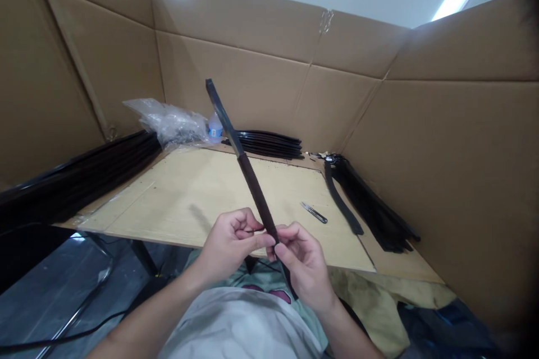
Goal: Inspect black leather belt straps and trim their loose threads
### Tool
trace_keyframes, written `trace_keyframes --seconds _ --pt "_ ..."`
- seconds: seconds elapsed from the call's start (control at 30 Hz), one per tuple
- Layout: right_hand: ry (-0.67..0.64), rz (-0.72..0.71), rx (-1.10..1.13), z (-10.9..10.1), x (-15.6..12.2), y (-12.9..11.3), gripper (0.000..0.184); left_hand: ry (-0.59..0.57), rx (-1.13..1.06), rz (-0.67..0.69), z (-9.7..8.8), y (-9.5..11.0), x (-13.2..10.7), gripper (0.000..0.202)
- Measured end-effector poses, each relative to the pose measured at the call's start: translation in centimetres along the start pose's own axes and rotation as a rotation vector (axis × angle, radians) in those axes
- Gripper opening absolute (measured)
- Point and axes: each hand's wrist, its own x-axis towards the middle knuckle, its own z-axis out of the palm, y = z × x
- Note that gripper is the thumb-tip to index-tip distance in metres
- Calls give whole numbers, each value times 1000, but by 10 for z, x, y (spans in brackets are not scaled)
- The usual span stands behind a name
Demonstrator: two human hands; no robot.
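Note:
A long black strip [225, 118] rises slantwise from my lap, its bare glossy end pointing up and away over the table. Its lower middle carries a tight dark brown cord wrapping [256, 190] with a ribbed surface. My left hand [229, 241] is closed, its thumb pressed on the strip and a short bit of thin dark cord [255, 230] showing at its fingers. On the other side, my right hand [305, 258] pinches the strip just below the wrapping's lower part. Some fingertips are hidden behind the strip. Small thread snips [314, 212] lie on the table to the right.
Stacks of black strips lie at the left [84, 179], back [269, 144] and right [374, 207] of the wooden table [168, 196]. One separate strip [342, 199] is at the right. Clear plastic bags [172, 123] and a bottle [215, 129] stand back left. Cardboard walls [252, 67] surround the table.

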Motion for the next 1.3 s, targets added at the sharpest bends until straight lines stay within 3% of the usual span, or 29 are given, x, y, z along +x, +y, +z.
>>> trace_keyframes --seconds 0.13,0.37,0.6,0.8,1.1,1.3 --pt "-28 81 -13 -1 2 -1 37 -7 -11 -41 -2 -1 0 32" --pt "-48 81 -47 -3 2 -7 30 -20 35 -57 1 1 -4 28" --pt "-21 91 -53 -2 -3 -4 32 -126 -33 -45 6 1 -6 23" --pt "-24 69 75 -5 -1 -2 15 -62 29 17 5 0 -2 24" --pt "69 77 77 -1 3 4 22 58 4 -47 7 -6 1 30" --pt "112 62 -42 -2 4 4 55 27 -10 -42 10 -2 -2 23"
